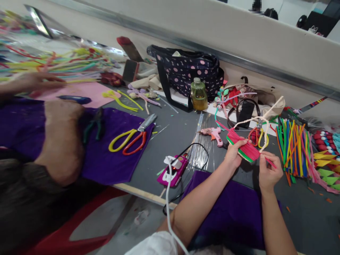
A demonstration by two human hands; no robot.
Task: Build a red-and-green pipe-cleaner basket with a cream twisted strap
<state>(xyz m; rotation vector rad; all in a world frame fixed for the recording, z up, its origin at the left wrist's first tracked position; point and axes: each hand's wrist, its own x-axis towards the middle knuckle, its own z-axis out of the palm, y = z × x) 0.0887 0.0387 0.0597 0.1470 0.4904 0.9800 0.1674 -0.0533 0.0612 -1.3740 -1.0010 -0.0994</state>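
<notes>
My left hand (235, 154) grips a small flat piece wrapped in pink strands (245, 147), with green and white along its lower edge. At the piece's right end, my right hand (270, 171) is closed in a pinch on a pink strand (271, 162). A cream fuzzy stem (265, 122) loops above the piece. To the left of it lies a pink glue gun (214, 134). Behind my hands are scissors with red and yellow handles (261, 137), partly hidden. Below my forearms a purple cloth (225, 212) covers the table's front edge.
Colourful strips (292, 148) lie at right. Clear glue sticks (203, 152), a magenta device (174, 171) with a cable, and large scissors (132, 136) lie left. A bottle (199, 94) stands before a dotted bag (188, 71). Another person's arm (60, 138) rests at far left.
</notes>
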